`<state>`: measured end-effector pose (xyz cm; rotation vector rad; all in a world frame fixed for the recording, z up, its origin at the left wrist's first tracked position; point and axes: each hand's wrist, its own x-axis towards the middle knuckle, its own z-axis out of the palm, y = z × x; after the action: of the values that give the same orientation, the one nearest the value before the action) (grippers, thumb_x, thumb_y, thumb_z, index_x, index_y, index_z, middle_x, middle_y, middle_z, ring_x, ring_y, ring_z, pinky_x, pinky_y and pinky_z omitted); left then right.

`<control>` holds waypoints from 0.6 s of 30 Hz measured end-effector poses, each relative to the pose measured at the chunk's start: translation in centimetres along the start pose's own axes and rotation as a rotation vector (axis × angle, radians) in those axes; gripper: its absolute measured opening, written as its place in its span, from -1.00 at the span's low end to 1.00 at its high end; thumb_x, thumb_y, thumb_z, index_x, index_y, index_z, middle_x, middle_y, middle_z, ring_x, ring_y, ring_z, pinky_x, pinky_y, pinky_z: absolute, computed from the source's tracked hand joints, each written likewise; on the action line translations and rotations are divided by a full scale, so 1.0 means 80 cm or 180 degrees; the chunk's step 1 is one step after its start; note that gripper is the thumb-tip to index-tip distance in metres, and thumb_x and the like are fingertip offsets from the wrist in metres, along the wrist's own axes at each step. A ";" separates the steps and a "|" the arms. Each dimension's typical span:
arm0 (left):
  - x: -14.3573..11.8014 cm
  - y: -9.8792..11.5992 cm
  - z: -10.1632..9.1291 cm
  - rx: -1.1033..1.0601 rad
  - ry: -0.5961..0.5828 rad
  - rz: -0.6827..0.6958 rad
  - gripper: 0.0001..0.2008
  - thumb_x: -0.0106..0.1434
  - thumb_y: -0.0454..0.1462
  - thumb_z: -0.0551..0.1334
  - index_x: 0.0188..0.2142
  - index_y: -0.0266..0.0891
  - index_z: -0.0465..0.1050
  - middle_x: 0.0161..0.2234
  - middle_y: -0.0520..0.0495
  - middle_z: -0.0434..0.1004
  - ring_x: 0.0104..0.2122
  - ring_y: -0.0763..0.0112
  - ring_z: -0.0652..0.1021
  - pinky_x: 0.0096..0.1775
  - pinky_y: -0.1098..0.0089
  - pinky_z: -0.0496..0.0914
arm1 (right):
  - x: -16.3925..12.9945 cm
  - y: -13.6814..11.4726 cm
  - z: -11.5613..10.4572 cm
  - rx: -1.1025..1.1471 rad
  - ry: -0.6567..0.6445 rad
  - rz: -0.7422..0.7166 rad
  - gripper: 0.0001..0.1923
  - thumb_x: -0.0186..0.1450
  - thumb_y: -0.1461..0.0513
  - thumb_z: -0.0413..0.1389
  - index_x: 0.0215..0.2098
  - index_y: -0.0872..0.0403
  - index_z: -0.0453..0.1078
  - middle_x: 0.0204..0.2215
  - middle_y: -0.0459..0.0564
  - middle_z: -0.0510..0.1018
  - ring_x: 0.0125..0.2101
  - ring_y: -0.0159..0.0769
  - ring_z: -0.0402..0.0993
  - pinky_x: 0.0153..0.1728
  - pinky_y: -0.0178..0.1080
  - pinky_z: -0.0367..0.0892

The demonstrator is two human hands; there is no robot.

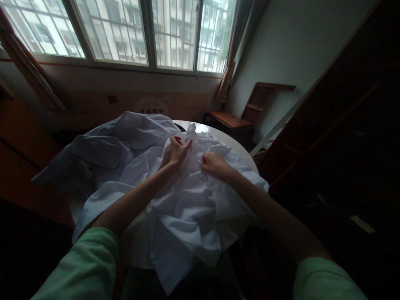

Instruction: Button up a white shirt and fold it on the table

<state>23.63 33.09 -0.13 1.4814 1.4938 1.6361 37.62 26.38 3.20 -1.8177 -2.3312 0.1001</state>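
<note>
Head view:
1. Left hand (179, 151): fingers partly curled, touching crumpled white cloth (179, 204); cannot tell whether it grips.
2. Right hand (215, 165): curled closed, pinching the cloth.
3. Cloth: beneath and around both hands, over a round-edged white table (240, 151), overhanging its near edge.

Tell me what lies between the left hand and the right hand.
In the head view, a stretch of rumpled white cloth lies between the left hand and the right hand.

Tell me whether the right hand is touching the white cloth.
Touching: the head view shows the right hand curled, its fingers pinching a bit of the white cloth.
</note>
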 end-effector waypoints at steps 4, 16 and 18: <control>-0.046 0.009 -0.011 0.0287 -0.1341 0.0368 -0.58 -0.07 -0.01 0.30 -0.41 -0.25 0.22 -0.51 0.07 0.28 -0.52 0.50 0.33 -0.46 0.47 0.19 | 0.004 0.026 0.015 0.1761 0.0173 0.0373 -0.82 0.03 0.17 0.15 -0.54 0.16 0.36 -0.56 -0.05 0.44 -0.50 -0.38 0.33 -0.49 -0.36 0.15; -0.060 -0.033 0.006 -0.0661 -0.2341 0.0367 -0.59 -0.01 0.02 0.23 -0.52 -0.34 0.33 -0.60 0.11 0.20 -0.57 0.60 0.20 -0.52 0.54 0.10 | -0.006 0.050 0.047 0.4076 -0.0033 0.0458 -0.64 -0.14 0.05 0.23 -0.53 0.15 0.33 -0.67 -0.20 0.29 -0.63 -0.53 0.10 -0.59 -0.38 0.02; -0.064 -0.035 0.006 -0.0635 -0.2260 0.0431 -0.59 0.00 0.02 0.23 -0.54 -0.35 0.35 -0.62 0.11 0.18 -0.57 0.60 0.19 -0.52 0.54 0.09 | -0.003 0.051 0.051 0.4072 -0.0066 0.0407 -0.65 -0.15 0.05 0.22 -0.54 0.14 0.33 -0.66 -0.19 0.30 -0.61 -0.52 0.13 -0.57 -0.37 0.04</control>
<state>24.78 29.61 -4.71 1.8096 0.8296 1.0930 40.84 27.43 -1.53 -1.2018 -1.4290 1.2643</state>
